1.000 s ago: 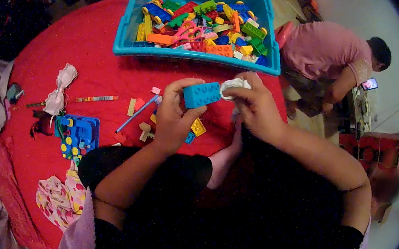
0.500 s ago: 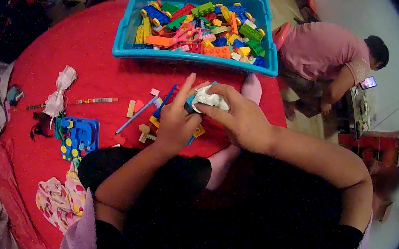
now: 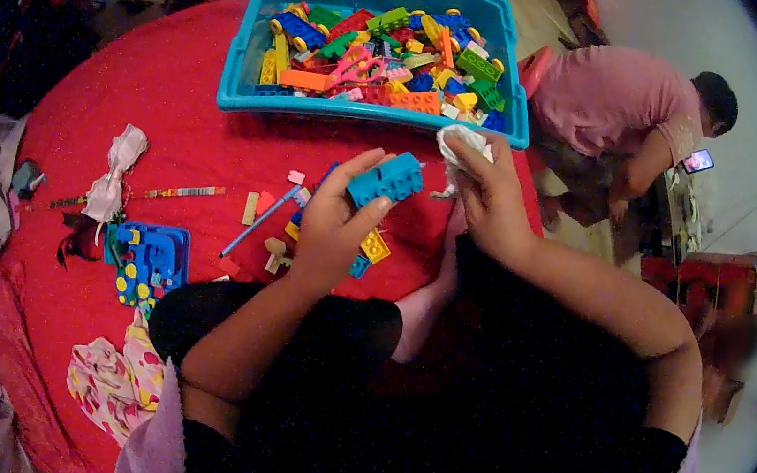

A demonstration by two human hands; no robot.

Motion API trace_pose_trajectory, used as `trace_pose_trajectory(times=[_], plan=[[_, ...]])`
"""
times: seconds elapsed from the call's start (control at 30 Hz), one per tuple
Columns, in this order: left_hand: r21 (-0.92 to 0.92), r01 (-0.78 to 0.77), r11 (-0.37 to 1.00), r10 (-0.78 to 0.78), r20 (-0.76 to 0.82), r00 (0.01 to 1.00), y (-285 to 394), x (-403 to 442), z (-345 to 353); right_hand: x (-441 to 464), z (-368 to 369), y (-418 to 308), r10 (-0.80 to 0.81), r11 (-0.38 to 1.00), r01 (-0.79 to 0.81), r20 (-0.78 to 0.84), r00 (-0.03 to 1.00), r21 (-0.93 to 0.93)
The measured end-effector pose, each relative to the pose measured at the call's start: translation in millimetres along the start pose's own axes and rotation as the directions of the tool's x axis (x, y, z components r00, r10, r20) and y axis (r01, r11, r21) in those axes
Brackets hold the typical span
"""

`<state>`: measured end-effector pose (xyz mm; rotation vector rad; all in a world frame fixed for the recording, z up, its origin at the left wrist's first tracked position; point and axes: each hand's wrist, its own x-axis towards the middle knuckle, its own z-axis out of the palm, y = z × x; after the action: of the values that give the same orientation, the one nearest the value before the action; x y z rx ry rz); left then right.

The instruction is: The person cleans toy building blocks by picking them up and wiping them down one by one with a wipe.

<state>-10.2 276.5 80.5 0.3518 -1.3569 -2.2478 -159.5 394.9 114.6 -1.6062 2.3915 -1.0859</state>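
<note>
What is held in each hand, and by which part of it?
The left hand holds the blue block by its picture-left end and lower edge; the right hand pinches the white wad around its middle.

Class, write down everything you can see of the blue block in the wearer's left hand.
The blue block is an oblong toy brick, light blue and plastic-looking, with rounded studs along one face. It is held tilted, its right end higher, above the red cover. The left hand grips it toward its left end, thumb at the lower edge; the fingers hide part of it. The white wad in the right hand is apart from it. Its underside cannot be seen.
</note>
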Motion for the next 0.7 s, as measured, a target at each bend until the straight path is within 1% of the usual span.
trace_pose_trajectory(times=[0.03, 0.07, 0.13, 0.17, 0.2, 0.27, 0.33, 0.4, 0.43, 0.47, 0.5, 0.53, 0.6, 0.63, 0.7], plan=[[-0.002, 0.003, 1.000, -0.003, 0.002, 1.000, 0, 0, -1, 1, -1, -7, -0.039, 0.999, 0.039, -0.002, 0.999, -0.024], [-0.025, -0.002, 1.000, 0.002, 0.013, 1.000, -1, 1, -2, 1, -2, -15, -0.033, 0.999, 0.032, -0.004, 0.999, -0.030], [-0.043, -0.006, 0.999, 0.007, 0.030, 1.000, 0, 1, 0, 1, -1, -26, -0.088, 0.994, 0.082, 0.078, 0.993, 0.079], [-0.008, -0.045, 0.999, 0.045, 0.009, 0.999, 3, 0, 2, 1, 2, -25, -0.121, 0.986, 0.113, 0.058, 0.991, 0.120], [0.028, -0.085, 0.996, 0.085, -0.013, 0.996, 6, -1, 2, 0, 4, -23, -0.123, 0.986, 0.116, 0.056, 0.991, 0.123], [0.055, -0.111, 0.992, 0.112, -0.028, 0.993, 8, 0, 0, -4, 5, -17, -0.063, 0.988, 0.035, 0.187, 0.980, 0.148], [0.077, -0.135, 0.988, 0.138, -0.038, 0.990, 9, 2, 1, -7, 4, -16, -0.061, 0.990, 0.034, 0.195, 0.979, 0.139], [-0.148, 0.033, 0.988, -0.042, -0.057, 0.997, 11, 4, 1, -5, 3, -18, -0.060, 0.991, 0.034, 0.206, 0.977, 0.128], [-0.150, 0.030, 0.988, -0.040, -0.059, 0.997, 12, 5, 0, -2, 1, -21, -0.054, 0.991, 0.037, 0.124, 0.991, 0.132], [-0.231, 0.084, 0.969, -0.099, -0.054, 0.994, 12, 5, 0, 1, -1, -23, -0.047, 0.990, 0.041, 0.040, 0.998, 0.136], [-0.310, 0.137, 0.941, -0.158, -0.044, 0.986, 12, 5, -1, 2, 0, -24, -0.011, 0.995, 0.010, 0.013, 1.000, 0.097], [-0.310, 0.137, 0.941, -0.158, -0.044, 0.986, 11, 5, -2, 3, 0, -25, -0.011, 0.995, 0.009, 0.013, 1.000, 0.097], [-0.416, 0.199, 0.887, -0.222, -0.007, 0.975, 6, 7, -6, 3, -1, -29, -0.053, 0.992, 0.050, 0.019, 0.998, 0.117], [-0.417, 0.200, 0.887, -0.223, -0.008, 0.975, 3, 7, -8, 3, -2, -31, -0.051, 0.992, 0.049, 0.020, 0.998, 0.117], [-0.438, 0.228, 0.870, -0.248, 0.011, 0.969, -4, 8, -15, 3, -3, -35, -0.125, 0.985, 0.109, 0.126, 0.984, 0.134]])
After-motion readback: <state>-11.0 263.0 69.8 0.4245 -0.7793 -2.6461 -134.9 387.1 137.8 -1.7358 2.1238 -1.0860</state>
